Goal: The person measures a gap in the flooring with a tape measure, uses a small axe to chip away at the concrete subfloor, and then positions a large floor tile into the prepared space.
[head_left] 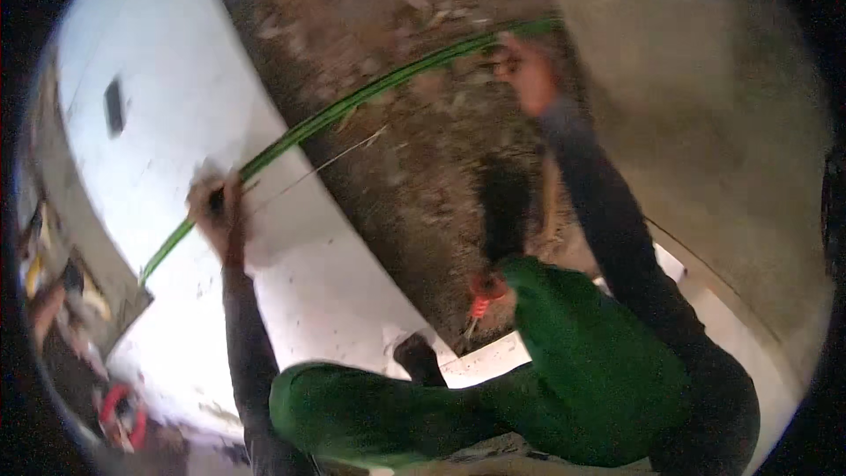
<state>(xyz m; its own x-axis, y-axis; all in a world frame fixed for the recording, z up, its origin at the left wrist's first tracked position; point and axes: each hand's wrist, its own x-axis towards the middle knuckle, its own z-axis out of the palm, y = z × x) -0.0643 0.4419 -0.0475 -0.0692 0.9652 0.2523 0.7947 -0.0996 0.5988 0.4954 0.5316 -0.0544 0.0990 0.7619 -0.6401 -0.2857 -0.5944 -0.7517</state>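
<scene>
A long, thin green strip (352,99) runs diagonally across a white board (132,26) and dark, debris-strewn ground (370,9). My left hand (218,211) is closed on the strip over the board. My right hand (529,75), blurred by motion, has its fingers on the strip near its upper right end. A pale thin fibre (342,155) lies slanted just below the strip. A red-handled tool (480,304) is beside my green-clad knee, partly hidden.
A pale concrete slab (696,79) borders the dirt on the right. At the far left are a concrete edge (84,194), a co-worker's hand or limb (48,308), blurred small items and a red round object (123,419).
</scene>
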